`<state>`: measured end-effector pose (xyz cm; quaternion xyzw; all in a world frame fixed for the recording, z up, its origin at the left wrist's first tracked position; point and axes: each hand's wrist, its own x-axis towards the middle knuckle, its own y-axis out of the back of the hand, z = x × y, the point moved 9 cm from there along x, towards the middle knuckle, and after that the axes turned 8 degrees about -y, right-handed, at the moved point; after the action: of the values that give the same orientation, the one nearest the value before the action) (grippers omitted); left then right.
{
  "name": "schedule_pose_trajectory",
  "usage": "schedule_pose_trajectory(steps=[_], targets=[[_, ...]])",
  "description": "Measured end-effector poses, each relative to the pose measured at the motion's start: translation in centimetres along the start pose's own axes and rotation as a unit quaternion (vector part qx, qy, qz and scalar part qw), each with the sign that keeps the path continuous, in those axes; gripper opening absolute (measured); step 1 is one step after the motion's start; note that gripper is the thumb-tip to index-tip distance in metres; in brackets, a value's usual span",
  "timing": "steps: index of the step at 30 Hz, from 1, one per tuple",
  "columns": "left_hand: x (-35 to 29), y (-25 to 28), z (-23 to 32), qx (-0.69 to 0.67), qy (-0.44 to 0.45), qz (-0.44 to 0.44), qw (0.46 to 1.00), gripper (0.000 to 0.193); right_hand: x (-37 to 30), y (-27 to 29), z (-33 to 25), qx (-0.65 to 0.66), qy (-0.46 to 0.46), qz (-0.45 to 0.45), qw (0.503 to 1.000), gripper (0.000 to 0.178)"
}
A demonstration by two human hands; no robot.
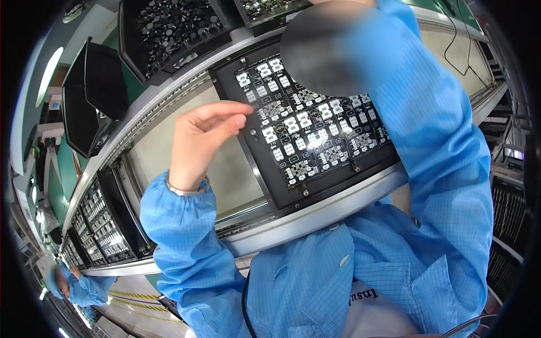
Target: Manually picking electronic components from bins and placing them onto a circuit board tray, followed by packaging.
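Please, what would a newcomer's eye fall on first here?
Probably the black tray in the centre, with circuit boards dotted with bright white parts. Next, perhaps, the blue sleeves on either side and the bare left hand over the tray's left edge. At the upper left, a black bin holds dark round parts.

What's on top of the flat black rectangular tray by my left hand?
The tray carries black circuit boards with white rectangular parts; a blurred patch and the blue checked right sleeve hide its upper-right part.
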<state>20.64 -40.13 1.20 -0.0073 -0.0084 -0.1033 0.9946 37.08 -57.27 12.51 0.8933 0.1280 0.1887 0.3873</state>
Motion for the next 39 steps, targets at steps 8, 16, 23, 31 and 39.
schedule_pose_trajectory(steps=[8, 16, 23, 31, 39], targets=[[-0.4, -3.1, -0.3, 0.019, -0.050, -0.039, 0.998, 0.021, 4.5, -7.8, 3.5, -0.175, 0.072, -0.109, 0.976, 0.018], [0.0, -4.0, 1.5, 0.230, -0.107, -0.023, 0.967, 0.042, 4.0, -6.4, 1.8, -0.127, 0.101, -0.058, 0.985, 0.010], [0.1, -6.1, 2.8, 0.378, -0.223, -0.081, 0.895, 0.052, 3.6, -3.6, 0.4, -0.057, 0.106, 0.030, 0.992, 0.010], [0.2, -6.6, 2.7, 0.382, -0.217, -0.089, 0.894, 0.051, 3.2, -2.5, 0.4, -0.022, 0.102, 0.036, 0.994, 0.011], [0.2, -7.2, 2.6, 0.384, -0.234, -0.135, 0.883, 0.051, 4.5, -3.2, 2.5, -0.033, -0.161, -0.121, 0.979, 0.013]])
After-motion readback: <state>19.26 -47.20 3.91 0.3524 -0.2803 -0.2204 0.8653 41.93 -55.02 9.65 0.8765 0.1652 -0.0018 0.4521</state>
